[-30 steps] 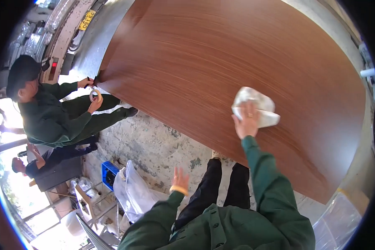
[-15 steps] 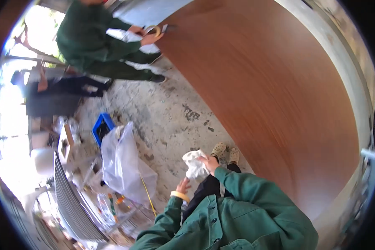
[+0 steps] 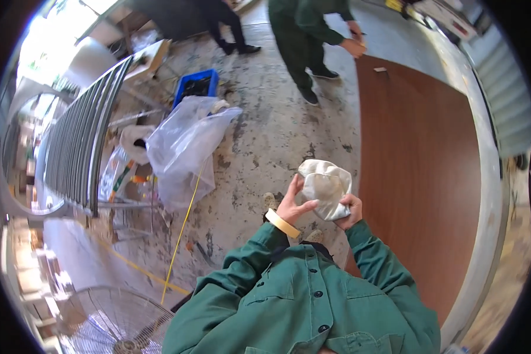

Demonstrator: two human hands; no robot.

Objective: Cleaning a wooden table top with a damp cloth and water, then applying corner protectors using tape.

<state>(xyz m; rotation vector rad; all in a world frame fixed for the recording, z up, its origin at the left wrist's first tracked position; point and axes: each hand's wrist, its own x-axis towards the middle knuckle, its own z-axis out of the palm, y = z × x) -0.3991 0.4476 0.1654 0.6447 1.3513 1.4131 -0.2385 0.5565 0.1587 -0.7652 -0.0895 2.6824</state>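
Observation:
A crumpled white cloth (image 3: 326, 186) is held up in front of my body, above the concrete floor. My right hand (image 3: 351, 213) grips its lower right edge, thumb and fingers closed on the fabric. At the cloth's left side is my left hand (image 3: 291, 203), its thumb and fingers spread apart; whether the fingertips touch the fabric is hard to tell. A cream roll of tape (image 3: 282, 223) rings my left wrist like a bracelet. To the right of the cloth lies a large brown board (image 3: 416, 171).
Beyond the board's far end stands a person in dark green (image 3: 301, 41), hands near its corner. Another person's dark legs (image 3: 227, 26) show farther left. A plastic sheet (image 3: 186, 150), a blue crate (image 3: 196, 84), a slatted metal rack (image 3: 76, 141) and a fan (image 3: 124, 330) stand left.
My view has turned to the left, so the board now lies along my right. My left hand has come up to the cloth, which looks more spread out. My right hand keeps its grip.

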